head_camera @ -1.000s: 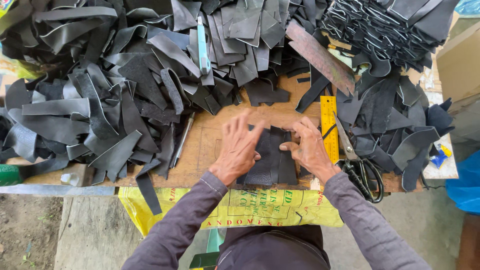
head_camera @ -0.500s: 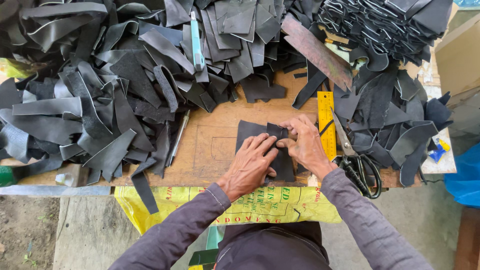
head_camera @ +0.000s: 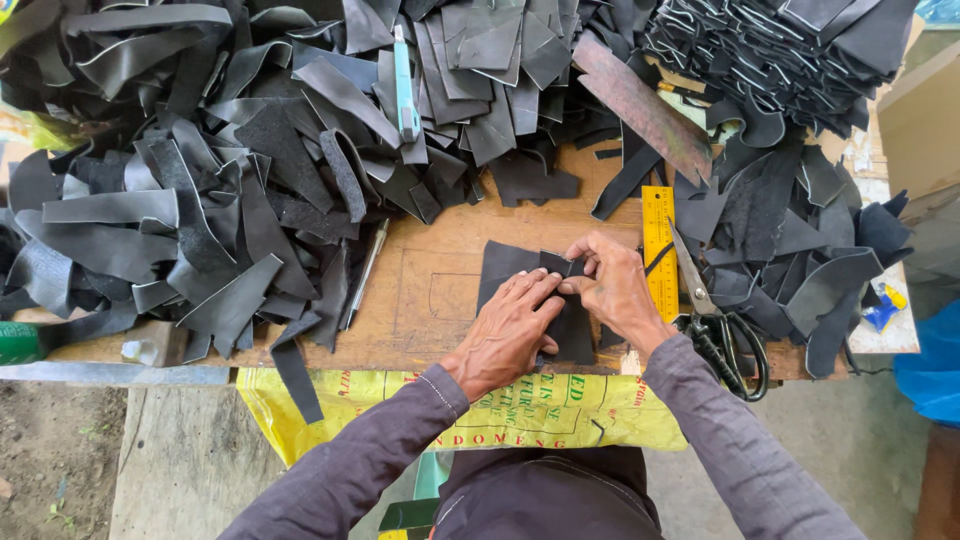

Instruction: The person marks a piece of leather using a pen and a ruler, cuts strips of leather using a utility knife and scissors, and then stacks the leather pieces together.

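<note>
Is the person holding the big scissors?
No, the scissors lie on the wooden board beside the right hand, while both it and the left hand press on a black piece.

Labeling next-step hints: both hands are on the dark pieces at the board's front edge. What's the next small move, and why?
Probably square the top piece: the right hand pinches its upper edge while the left hand presses the stack of dark pieces flat on the wooden board, and the edges look uneven.

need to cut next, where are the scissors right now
In the head view the scissors lie on the wooden table, just to the right of the right hand, beside the yellow ruler.
</note>
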